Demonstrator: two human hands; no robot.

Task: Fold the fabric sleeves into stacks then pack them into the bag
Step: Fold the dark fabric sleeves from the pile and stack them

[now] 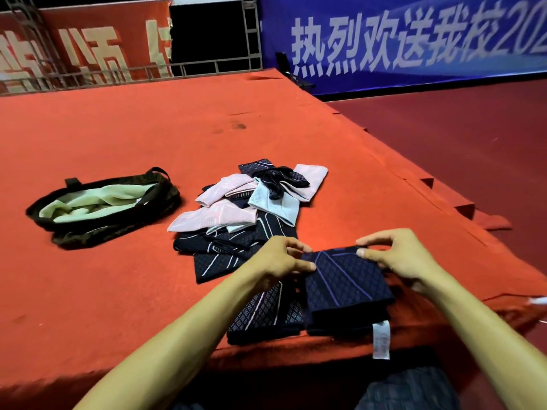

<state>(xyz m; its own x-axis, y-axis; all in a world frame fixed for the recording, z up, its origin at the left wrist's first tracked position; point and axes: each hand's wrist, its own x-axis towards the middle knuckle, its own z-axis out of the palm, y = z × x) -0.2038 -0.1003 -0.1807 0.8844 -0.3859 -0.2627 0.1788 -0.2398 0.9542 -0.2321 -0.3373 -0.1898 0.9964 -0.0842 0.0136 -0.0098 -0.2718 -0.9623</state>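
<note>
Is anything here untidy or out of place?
Slightly. The folded dark sleeve lies at the near edge of the red carpet, and its white label dangles over it. Behind, the loose sleeves lie in a jumbled heap.

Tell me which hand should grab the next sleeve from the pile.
Probably left: the left hand pinches the dark sleeve just beside the pile; the right hand grips its other corner, farther off.

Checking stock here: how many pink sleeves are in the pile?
3. One pink sleeve at the pile's far right, one at its left, one just nearer. More may be hidden.
</note>
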